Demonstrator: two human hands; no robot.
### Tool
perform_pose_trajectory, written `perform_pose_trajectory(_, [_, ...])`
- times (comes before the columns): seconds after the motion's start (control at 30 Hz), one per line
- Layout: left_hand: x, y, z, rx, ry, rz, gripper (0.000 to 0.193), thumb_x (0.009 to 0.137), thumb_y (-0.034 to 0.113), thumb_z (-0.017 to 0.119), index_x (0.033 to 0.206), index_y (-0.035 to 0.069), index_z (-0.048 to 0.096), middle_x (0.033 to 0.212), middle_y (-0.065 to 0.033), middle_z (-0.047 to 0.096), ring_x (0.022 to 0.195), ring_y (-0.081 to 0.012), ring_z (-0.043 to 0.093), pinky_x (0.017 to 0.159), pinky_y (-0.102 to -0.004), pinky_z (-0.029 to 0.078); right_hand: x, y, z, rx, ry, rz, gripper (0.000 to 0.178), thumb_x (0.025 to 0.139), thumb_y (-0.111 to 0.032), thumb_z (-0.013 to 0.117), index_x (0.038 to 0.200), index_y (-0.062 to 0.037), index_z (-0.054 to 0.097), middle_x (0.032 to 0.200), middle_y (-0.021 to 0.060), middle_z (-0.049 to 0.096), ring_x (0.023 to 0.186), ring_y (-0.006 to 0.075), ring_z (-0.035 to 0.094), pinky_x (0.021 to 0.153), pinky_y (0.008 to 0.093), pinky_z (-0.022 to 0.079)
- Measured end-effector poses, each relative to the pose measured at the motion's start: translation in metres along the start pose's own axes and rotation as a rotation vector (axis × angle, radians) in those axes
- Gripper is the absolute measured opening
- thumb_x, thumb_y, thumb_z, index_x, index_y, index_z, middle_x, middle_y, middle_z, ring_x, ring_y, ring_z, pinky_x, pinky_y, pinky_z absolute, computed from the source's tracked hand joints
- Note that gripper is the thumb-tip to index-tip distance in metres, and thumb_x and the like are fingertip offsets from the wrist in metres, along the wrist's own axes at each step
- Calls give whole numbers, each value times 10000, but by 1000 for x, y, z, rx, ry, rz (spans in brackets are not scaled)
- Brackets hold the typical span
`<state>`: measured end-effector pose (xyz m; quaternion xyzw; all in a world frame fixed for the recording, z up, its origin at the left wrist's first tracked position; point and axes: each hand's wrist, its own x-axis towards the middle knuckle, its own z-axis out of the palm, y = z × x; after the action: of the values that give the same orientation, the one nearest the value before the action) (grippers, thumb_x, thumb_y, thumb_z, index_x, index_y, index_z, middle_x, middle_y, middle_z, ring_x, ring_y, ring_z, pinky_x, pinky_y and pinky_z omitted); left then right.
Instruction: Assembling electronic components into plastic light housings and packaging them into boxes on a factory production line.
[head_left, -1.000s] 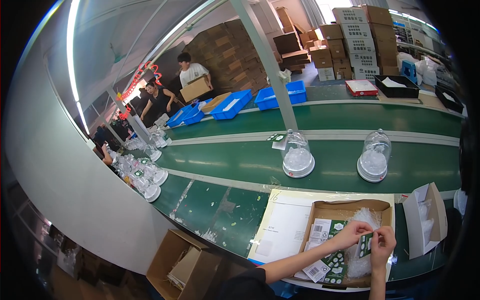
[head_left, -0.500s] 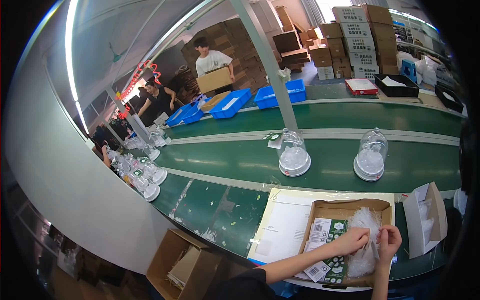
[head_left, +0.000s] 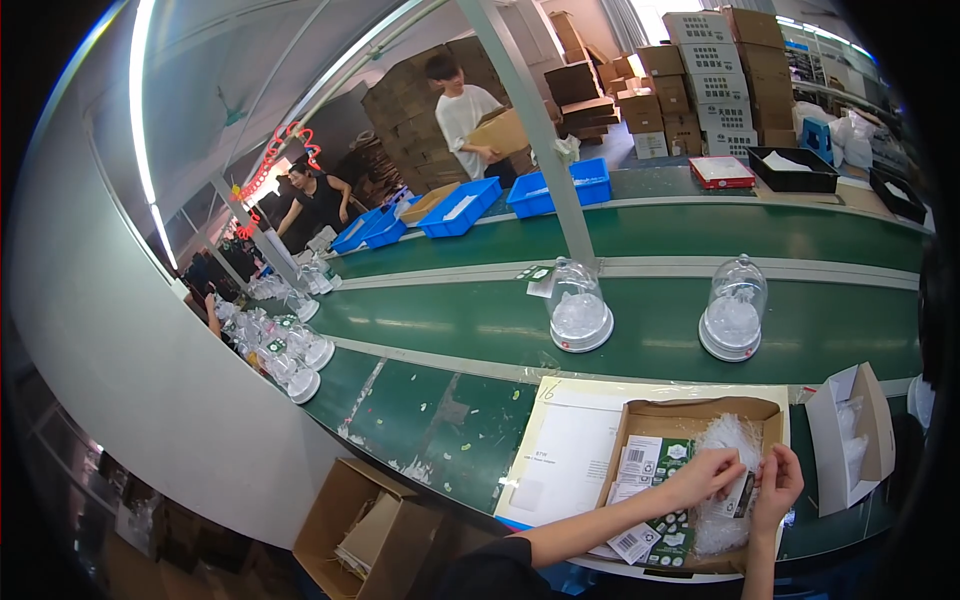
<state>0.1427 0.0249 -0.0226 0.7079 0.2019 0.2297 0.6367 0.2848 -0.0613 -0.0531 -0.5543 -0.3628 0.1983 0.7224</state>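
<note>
My left hand (head_left: pixel 708 478) and my right hand (head_left: pixel 778 485) are close together over a shallow cardboard tray (head_left: pixel 660 408), fingertips pinched. A small printed tag (head_left: pixel 738 497) hangs at the fingers of my left hand. Whatever the right fingertips pinch is too fine to make out. Under both hands lies a heap of thin clear plastic strands (head_left: pixel 722 535) in the tray. To its left, green and white tags (head_left: pixel 640 458) lie in an overlapping pile. Two clear domes on white bases, one with a tag (head_left: pixel 538 278) at its top, stand on the green belt (head_left: pixel 650 330) beyond.
A white open box (head_left: pixel 845 440) with clear plastic stands right of the tray. Several more domes (head_left: pixel 290 350) crowd the far left. Blue bins (head_left: pixel 460 208) line the far side, where a person carries a carton (head_left: pixel 500 135). An open carton (head_left: pixel 350 510) sits low at left.
Both domes have shifted slightly left along the belt. The tag between my hands now shows its printed face. Across the line, the person with the carton has moved right and turned.
</note>
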Motion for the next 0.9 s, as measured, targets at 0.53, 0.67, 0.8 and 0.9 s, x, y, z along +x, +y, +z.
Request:
perform_pose_trajectory(0.53, [2, -1, -6, 11, 187, 256, 140, 965, 129, 505, 898, 6, 507, 714, -38, 566, 624, -78, 517, 544, -217, 412, -1, -8, 3, 56, -259, 96, 42, 904, -14, 561, 931, 6, 586, 742, 23, 588, 594, 70, 558, 532, 194, 466])
perform_pose_trajectory(0.67, [3, 2, -4, -81, 235, 253, 159, 953, 110, 520, 849, -6, 490, 729, -36, 556, 573, -94, 501, 539, -243, 419, 1, -10, 3, 217, -370, 268, 48, 927, -72, 544, 925, -24, 537, 738, 49, 596, 602, 111, 589, 551, 241, 524])
perform_pose_trajectory(0.8, [3, 4, -4, -326, 132, 176, 139, 972, 117, 498, 870, 24, 486, 739, -8, 551, 550, -38, 459, 493, -187, 371, 2, -8, 0, 455, -428, 419, 113, 938, -152, 560, 937, -48, 513, 732, 40, 574, 616, 135, 596, 559, 267, 536])
perform_pose_trajectory(0.9, [3, 4, -6, -479, 78, 136, 130, 983, 131, 486, 885, 45, 482, 736, -1, 549, 527, -17, 437, 467, -167, 341, 2, -12, 3, 496, -491, 436, 130, 942, -176, 562, 938, -53, 520, 740, 34, 563, 639, 138, 597, 570, 265, 527])
